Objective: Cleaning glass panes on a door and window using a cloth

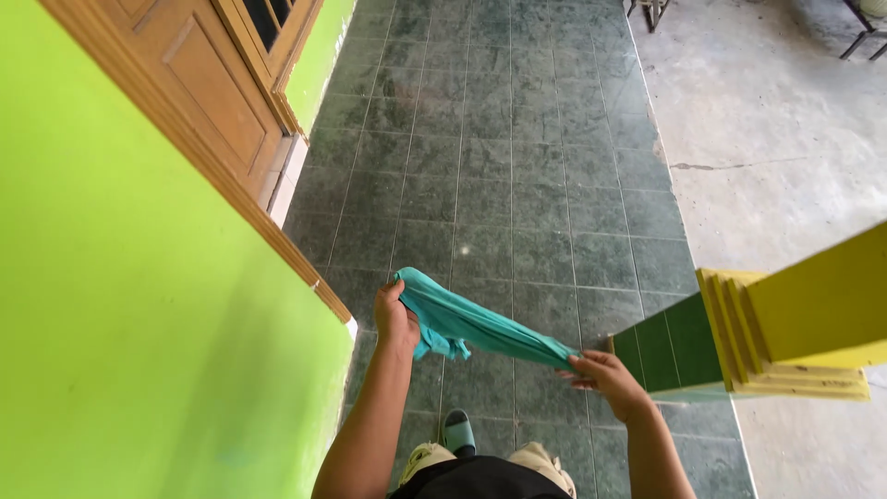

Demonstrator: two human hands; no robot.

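A teal cloth (471,325) is stretched between both of my hands above the tiled floor. My left hand (395,316) pinches its upper left end, close to the green wall. My right hand (605,376) grips the lower right end, beside the base of a yellow and green pillar. The cloth is twisted and bunched, with a loose fold hanging near my left hand.
A bright green wall (139,323) with a brown wooden door (208,88) runs along the left. A yellow and green pillar (776,342) stands at the right. Dark grey-green floor tiles (499,157) stretch ahead, with bare concrete (776,139) to the right. My sandalled foot (457,432) shows below.
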